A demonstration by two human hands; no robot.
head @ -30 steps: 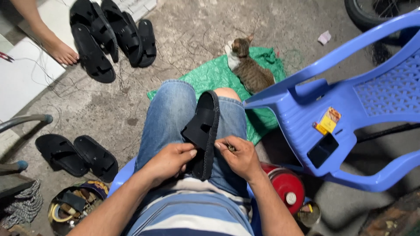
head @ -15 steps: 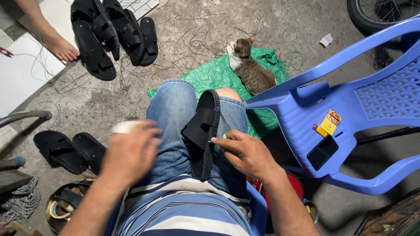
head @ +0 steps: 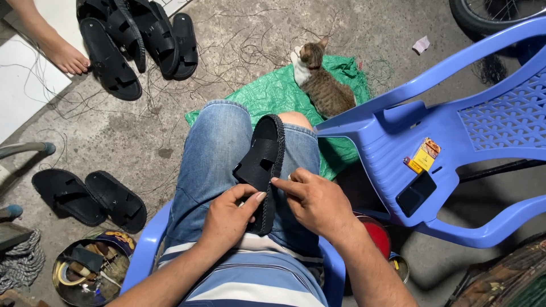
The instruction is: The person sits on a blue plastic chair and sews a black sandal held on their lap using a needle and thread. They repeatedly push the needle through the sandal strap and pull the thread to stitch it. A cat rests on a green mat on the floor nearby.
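Both hands are on the black sandal, which lies lengthwise across my right thigh, toe pointing away, heel end down by my striped shirt. My left hand grips the near end, thumb on top, fingers curled under the sole. My right hand pinches the braided rim on the sandal's right side between thumb and forefinger. I cannot tell whether a needle or thread sits in that pinch.

As I read it, the step in hand is work on that stitched rim, about midway along the side. Going further along it calls for the left hand to keep the sandal flat on the jeans while the right keeps a fine grip at the very edge.

I am sitting on a blue plastic seat. Just right of my knee a second blue chair lies tipped over, with a small yellow box and a dark phone resting on it. Beyond my knees a tabby cat lies on a green sheet.

On the concrete to my left sits a pair of sandals, with a round tin of odds and ends nearer me. Well away, more sandals are heaped beside another person's bare foot.
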